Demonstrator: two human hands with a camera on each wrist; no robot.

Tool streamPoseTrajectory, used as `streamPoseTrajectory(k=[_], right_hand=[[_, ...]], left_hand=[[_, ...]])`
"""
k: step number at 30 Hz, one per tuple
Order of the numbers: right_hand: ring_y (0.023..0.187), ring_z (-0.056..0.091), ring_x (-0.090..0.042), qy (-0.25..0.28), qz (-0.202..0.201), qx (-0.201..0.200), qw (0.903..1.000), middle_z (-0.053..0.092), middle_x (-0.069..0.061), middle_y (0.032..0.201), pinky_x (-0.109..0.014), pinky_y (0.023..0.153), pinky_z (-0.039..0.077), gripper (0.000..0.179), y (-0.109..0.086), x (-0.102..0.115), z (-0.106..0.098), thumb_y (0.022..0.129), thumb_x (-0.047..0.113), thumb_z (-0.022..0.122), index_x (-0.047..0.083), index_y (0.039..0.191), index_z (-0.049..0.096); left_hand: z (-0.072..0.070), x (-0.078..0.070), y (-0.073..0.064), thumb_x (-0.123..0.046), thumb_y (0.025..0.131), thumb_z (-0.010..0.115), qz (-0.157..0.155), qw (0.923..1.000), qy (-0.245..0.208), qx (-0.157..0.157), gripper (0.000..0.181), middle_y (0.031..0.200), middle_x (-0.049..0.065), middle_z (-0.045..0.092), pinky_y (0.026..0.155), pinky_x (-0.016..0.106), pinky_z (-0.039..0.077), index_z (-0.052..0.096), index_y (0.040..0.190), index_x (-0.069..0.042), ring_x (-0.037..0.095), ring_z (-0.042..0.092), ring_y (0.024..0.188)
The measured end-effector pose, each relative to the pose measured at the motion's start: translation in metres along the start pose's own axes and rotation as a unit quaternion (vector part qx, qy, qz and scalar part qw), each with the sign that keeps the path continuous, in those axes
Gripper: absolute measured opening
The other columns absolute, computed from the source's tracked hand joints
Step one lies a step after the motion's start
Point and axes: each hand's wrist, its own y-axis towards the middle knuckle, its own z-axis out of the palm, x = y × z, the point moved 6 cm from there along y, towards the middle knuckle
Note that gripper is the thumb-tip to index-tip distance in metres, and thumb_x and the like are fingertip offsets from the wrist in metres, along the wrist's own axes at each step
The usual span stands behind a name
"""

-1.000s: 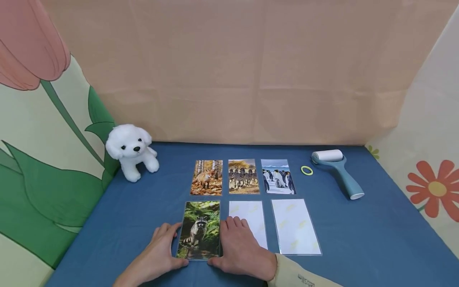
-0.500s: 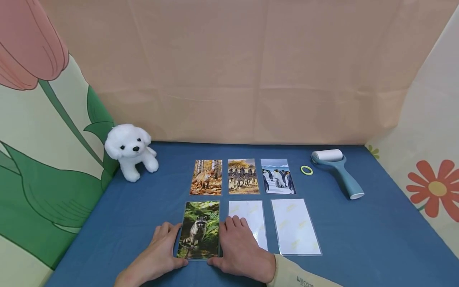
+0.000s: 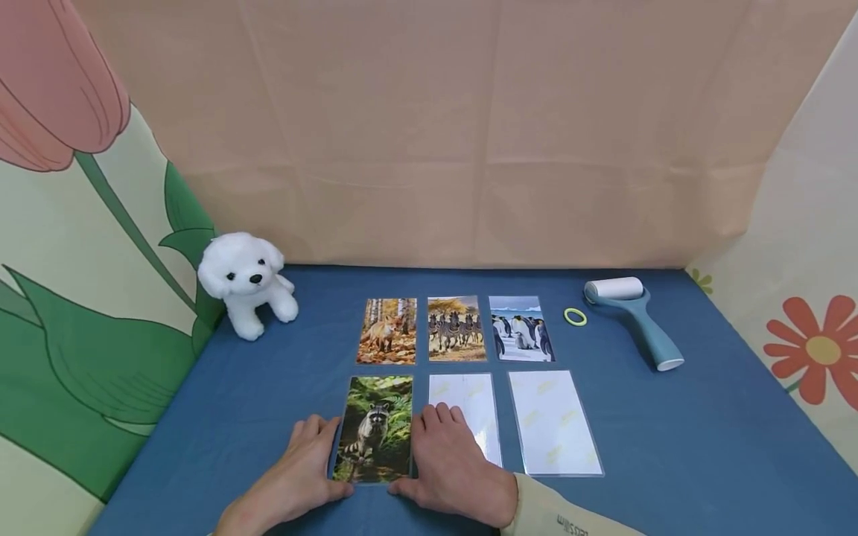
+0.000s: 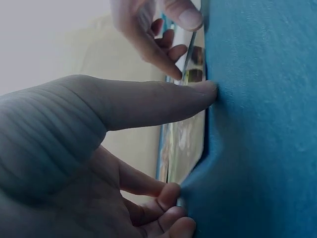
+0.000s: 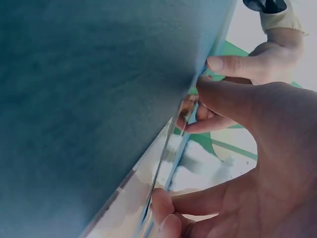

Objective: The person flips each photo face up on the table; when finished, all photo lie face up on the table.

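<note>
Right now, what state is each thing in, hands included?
raccoon card: picture side up
left hand: at that card's left edge
right hand: at that card's right edge
fox card: picture side up
zebra card: picture side up
penguin card: picture side up
middle white card: white side up, partly hidden
right white card: white side up, uncovered
roller: lying, unheld
yellow-green ring: lying flat
plush dog: upright

- A small staged corner; the kind of building cannot be told.
- Blue cloth [image 3: 677, 439] spread flat.
- Plain tan backdrop [image 3: 429, 149] behind.
- Side panels [image 3: 40, 216] printed with a pink tulip [image 3: 60, 82] and red flower [image 3: 821, 350].
</note>
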Motion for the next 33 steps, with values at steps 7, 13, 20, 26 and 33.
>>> streamPoseTrajectory(k=[7, 13, 20, 26, 33], right_hand=[[0.091, 0.044, -0.02, 0.068, 0.004, -0.041, 0.9968, 0.057, -0.008, 0.11, -0.037, 0.079, 0.034, 0.071, -0.005, -0.016, -0.013, 0.091, 0.06, 0.068, 0.004, 0.134, 0.06], [0.099, 0.057, -0.022, 0.137, 0.003, -0.092, 0.9862, 0.061, -0.007, 0.114, -0.041, 0.085, 0.045, 0.052, -0.01, -0.035, -0.023, 0.094, 0.037, 0.072, 0.004, 0.134, 0.061], [0.105, 0.058, -0.022, 0.19, 0.03, -0.108, 0.9755, 0.062, -0.006, 0.117, -0.04, 0.086, 0.052, 0.043, -0.028, -0.062, -0.025, 0.095, 0.025, 0.072, 0.003, 0.13, 0.063], [0.103, 0.057, -0.021, 0.176, 0.081, -0.117, 0.9741, 0.061, -0.006, 0.112, -0.041, 0.085, 0.053, 0.034, -0.049, -0.085, -0.027, 0.091, 0.021, 0.075, 0.003, 0.12, 0.068], [0.1, 0.056, -0.022, 0.171, 0.118, -0.071, 0.9756, 0.061, -0.006, 0.109, -0.043, 0.086, 0.052, 0.032, -0.064, -0.104, -0.02, 0.091, 0.022, 0.076, 0.002, 0.115, 0.07]], left_hand=[[-0.003, -0.015, -0.002, -0.036, 0.075, 0.09, 0.026, 0.9992, 0.021, -0.021, 0.101, 0.109, 0.012, 0.042, 0.076, 0.05, 0.033, 0.039, 0.15, 0.009, 0.032, 0.035, 0.099], [-0.007, -0.046, -0.003, -0.037, 0.086, 0.081, 0.105, 0.9915, 0.034, -0.069, 0.071, 0.108, 0.004, 0.048, 0.076, 0.047, 0.033, 0.054, 0.144, -0.006, 0.024, 0.04, 0.093], [-0.006, -0.076, 0.001, -0.024, 0.092, 0.076, 0.168, 0.979, 0.003, -0.116, 0.037, 0.106, 0.002, 0.057, 0.085, 0.053, 0.039, 0.067, 0.124, -0.007, 0.027, 0.052, 0.1], [0.004, -0.091, 0.01, -0.022, 0.097, 0.07, 0.182, 0.9804, -0.032, -0.068, 0.035, 0.118, 0.011, 0.06, 0.09, 0.056, 0.045, 0.066, 0.125, -0.001, 0.035, 0.056, 0.112], [0.022, -0.103, 0.021, -0.03, 0.099, 0.067, 0.154, 0.9869, -0.045, 0.011, 0.052, 0.137, 0.022, 0.054, 0.1, 0.06, 0.041, 0.056, 0.137, 0.003, 0.044, 0.047, 0.13]])
